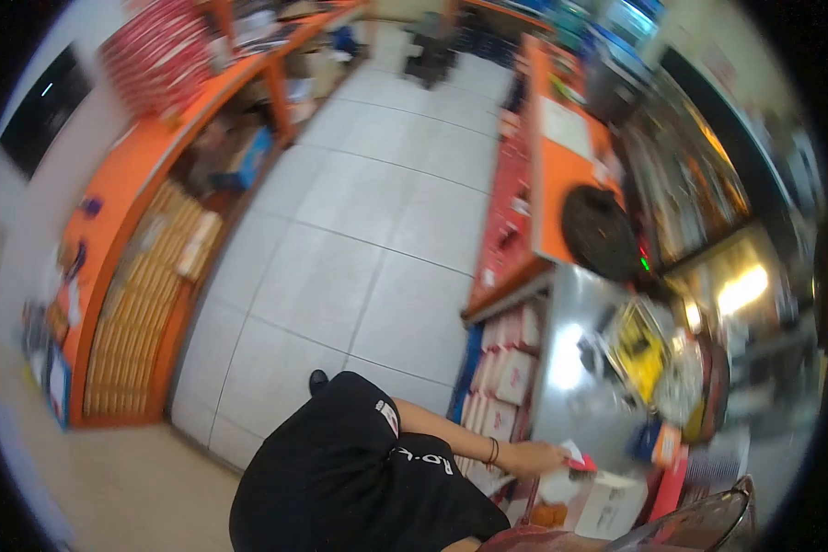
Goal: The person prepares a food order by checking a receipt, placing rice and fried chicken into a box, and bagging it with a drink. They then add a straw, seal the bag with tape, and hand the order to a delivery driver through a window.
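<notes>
Pink and white, a small flat piece point(578, 460) lies at the fingertips of the left hand point(532, 457), just above a pale printed box point(609, 506) beside the metal counter point(570, 368). The fingers look partly curled, but blur hides whether they grip it; the right hand is out of view. Probably paper or thin card, the piece should be light, bendable and easily creased, best pinched flat by an edge. The box looks stiffer yet crushable, better held by opposite sides.
</notes>
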`<state>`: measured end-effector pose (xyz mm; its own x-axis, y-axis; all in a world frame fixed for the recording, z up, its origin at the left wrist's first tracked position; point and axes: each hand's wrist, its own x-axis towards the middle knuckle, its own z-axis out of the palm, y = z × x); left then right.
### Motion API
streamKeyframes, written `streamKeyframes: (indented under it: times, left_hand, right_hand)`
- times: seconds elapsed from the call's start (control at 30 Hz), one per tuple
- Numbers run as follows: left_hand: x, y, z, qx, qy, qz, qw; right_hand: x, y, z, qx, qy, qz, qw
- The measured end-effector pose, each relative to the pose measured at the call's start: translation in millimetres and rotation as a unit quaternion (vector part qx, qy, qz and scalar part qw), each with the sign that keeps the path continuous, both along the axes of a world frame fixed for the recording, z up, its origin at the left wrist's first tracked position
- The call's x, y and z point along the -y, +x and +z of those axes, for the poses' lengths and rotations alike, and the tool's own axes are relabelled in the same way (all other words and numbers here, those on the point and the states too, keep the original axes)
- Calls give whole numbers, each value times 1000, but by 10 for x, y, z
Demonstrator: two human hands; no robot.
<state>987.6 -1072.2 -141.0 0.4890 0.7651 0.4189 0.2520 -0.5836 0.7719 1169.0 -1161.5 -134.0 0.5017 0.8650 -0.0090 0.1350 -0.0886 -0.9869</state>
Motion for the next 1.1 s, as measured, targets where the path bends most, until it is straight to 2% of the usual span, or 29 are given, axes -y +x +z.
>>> streamKeyframes:
  times: [0.13, 0.2, 0.23, 0.33, 0.4, 0.47, 0.5, 0.53, 0.57, 0.67, 0.7, 0.77, 0.8, 0.83, 0.87, 0.93, 1.07, 1.1]
  left_hand:
    - [529, -1289, 296, 0, -18, 95, 995]
    - [1183, -2296, 677, -3, -96, 159, 983]
    - [1268, -2520, 348, 35, -37, 214, 976]
    - [2247, -3784, 448, 76, -30, 362, 929]
    - [2924, -4535, 650, 130, -110, 459, 872]
    - [3452, -5203, 324, 86, -111, 562, 815]
    - [3850, -5523, 398, 83, -193, 602, 770]
    - [4226, -5784, 421, 134, -208, 653, 716]
    - [4523, -6043, 201, 118, -147, 722, 665]
    - [5563, -6805, 197, 114, -154, 829, 526]
    - [5874, -7119, 75, 95, -131, 851, 500]
    - [6502, -7815, -185, 94, -158, 887, 424]
    - [6825, -8074, 24, 91, -144, 893, 417]
    - [7140, -8419, 9, 82, -153, 897, 407]
    - [7360, -8711, 29, 92, -139, 920, 353]
    - [7918, -9509, -607, 31, -125, 947, 294]
    - [8869, -10399, -847, 71, -170, 952, 247]
    - [9048, -10530, -931, 94, -202, 940, 257]
  right_hand:
    - [-133, -1034, 348, 58, -24, 117, 991]
    - [-32, -1766, 327, 64, -34, 195, 978]
    - [12, -2117, 342, 71, -38, 233, 969]
    - [247, -3319, 271, 68, -58, 364, 927]
    - [423, -4154, 207, 60, -70, 448, 889]
    - [647, -5026, 115, 57, -78, 532, 841]
    - [825, -5487, 110, 58, -75, 555, 826]
    - [1054, -6030, 85, 18, -65, 601, 797]
    - [1323, -6586, 76, -23, -57, 642, 764]
    - [2204, -8128, 96, -55, -110, 755, 644]
    - [2524, -8614, 125, -50, -117, 780, 613]
    - [3098, -9577, -25, -61, -80, 846, 524]
    - [3388, -10059, -132, -55, -87, 857, 505]
    - [3679, -10565, -240, -50, -92, 869, 483]
    - [3949, -11026, -386, -68, -105, 883, 453]
    - [4653, -11731, -422, -63, -107, 891, 437]
    - [5753, -13015, -998, -40, -104, 896, 429]
    - [5935, -13218, -1008, 24, -120, 901, 415]
